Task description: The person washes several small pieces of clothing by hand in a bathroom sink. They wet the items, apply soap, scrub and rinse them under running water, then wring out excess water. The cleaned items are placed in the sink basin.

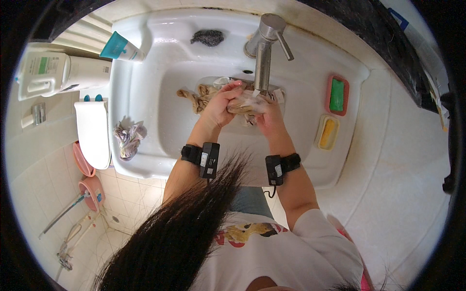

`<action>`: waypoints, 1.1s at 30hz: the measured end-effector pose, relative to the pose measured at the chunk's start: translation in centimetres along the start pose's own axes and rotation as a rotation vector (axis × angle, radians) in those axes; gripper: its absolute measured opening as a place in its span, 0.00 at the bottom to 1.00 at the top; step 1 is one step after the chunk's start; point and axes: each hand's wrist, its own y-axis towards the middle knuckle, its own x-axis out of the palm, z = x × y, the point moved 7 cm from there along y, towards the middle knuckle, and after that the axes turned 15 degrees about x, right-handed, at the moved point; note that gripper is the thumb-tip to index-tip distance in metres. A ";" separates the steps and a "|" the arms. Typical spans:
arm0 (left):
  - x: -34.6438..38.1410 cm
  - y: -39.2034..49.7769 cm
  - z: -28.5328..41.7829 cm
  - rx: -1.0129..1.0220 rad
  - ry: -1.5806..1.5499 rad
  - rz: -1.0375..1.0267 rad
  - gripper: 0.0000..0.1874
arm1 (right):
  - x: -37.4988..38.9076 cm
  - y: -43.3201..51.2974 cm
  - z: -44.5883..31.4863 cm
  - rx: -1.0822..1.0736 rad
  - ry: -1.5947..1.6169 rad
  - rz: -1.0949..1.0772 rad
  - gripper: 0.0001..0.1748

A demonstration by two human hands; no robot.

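Under the spout of a brushed-metal faucet [263, 65], both my hands hold a wet beige cloth [244, 105]. My left hand [221, 103] grips its left side, thumb and fingers around the fabric. On the other side my right hand [271, 115] has its fingers closed on the same cloth, close below the spout. Whitish water or foam covers part of the fabric. More bunched tan fabric [202, 97] lies in the white washbasin [178, 134], left of and behind my hands; whether it is one piece with the held cloth I cannot tell.
A dark scouring pad [207, 37] lies on the basin's back ledge. Left are a teal-and-white tube [122, 49], a crumpled greyish cloth [129, 138] and a large white jug [62, 74]. Two soap dishes, pink [346, 96] and pale yellow [322, 145], hold bars on the right rim.
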 end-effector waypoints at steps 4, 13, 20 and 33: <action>-1.2 1.2 -1.4 0.035 0.234 0.003 0.10 | 2.2 -0.6 1.6 0.115 0.456 -0.261 0.18; -0.8 -0.4 6.2 0.371 1.423 -0.114 0.15 | 1.5 -1.9 0.7 0.056 -0.028 -0.245 0.21; -3.1 -2.8 4.8 0.111 1.068 -0.115 0.18 | 2.6 -2.0 3.3 0.121 0.110 -0.251 0.23; -1.8 -5.1 12.7 0.456 0.301 0.180 0.11 | -3.4 -0.6 2.4 0.008 -0.042 0.157 0.17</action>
